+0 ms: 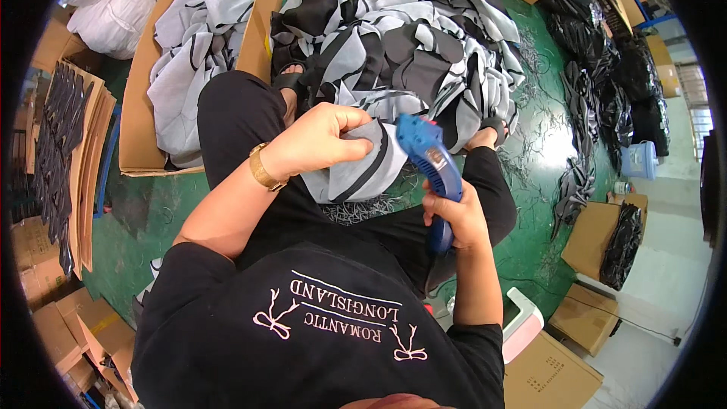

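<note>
My left hand (322, 140), with a gold watch at the wrist, pinches the edge of a grey fabric piece (341, 182) with black bands. The piece hangs between my knees. My right hand (460, 216) is wrapped round the handle of a blue handheld electric cutter (443, 163). The cutter's head is up beside the right edge of the fabric, slightly blurred; whether it touches the cloth I cannot tell. Just beyond my hands lies a large heap of grey and black fabric pieces (424, 53) on the floor, between my feet and further out.
A tall cardboard box (132, 117) holding similar pieces stands at my left. Thin dark scraps (530, 159) litter the green floor. Black plastic bags (579, 26), a light blue bucket (640, 160) and cartons (583, 310) line the right side. White sacks (113, 15) are at the far left.
</note>
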Available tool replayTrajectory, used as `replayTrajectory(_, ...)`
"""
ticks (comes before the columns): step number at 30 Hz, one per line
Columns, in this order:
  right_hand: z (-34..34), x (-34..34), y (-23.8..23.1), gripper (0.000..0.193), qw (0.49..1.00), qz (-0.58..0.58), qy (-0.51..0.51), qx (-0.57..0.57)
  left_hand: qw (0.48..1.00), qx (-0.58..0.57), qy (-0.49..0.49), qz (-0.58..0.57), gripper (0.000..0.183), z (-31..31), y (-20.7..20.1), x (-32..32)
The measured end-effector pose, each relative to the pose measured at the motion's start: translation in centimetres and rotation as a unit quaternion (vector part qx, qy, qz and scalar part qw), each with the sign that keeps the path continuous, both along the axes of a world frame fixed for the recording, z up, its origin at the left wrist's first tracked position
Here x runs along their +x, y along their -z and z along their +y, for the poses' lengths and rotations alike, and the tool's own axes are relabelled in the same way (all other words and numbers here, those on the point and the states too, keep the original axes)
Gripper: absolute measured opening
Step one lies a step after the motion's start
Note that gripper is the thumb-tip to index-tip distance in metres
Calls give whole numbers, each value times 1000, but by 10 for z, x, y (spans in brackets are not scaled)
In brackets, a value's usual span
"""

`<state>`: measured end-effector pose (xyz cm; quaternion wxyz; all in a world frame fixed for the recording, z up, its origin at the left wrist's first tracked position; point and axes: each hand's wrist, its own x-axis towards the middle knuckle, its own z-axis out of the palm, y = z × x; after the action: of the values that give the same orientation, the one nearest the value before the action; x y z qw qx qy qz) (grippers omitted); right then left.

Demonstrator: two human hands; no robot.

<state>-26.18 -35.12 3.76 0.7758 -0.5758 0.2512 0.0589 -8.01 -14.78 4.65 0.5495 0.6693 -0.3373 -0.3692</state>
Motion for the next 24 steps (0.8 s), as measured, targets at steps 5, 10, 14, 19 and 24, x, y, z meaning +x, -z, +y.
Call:
replayTrajectory(5,-5,0,4,34,998,-22,55,16,992,3,-67,107,15,-1,12,3)
replayTrajectory(10,-15,-5,4,32,995,-34,88,17,967,-76,-195,144,15,19,16,27)
replayTrajectory(14,-30,-11,4,32,989,-61,136,23,859,-248,-430,130,17,103,15,94)
replayTrajectory(19,-52,-1,1,33,986,-72,147,24,735,-387,-548,93,30,212,-4,128)
replayTrajectory(24,-73,18,14,31,980,-96,164,54,769,-268,-578,-47,35,139,16,111)
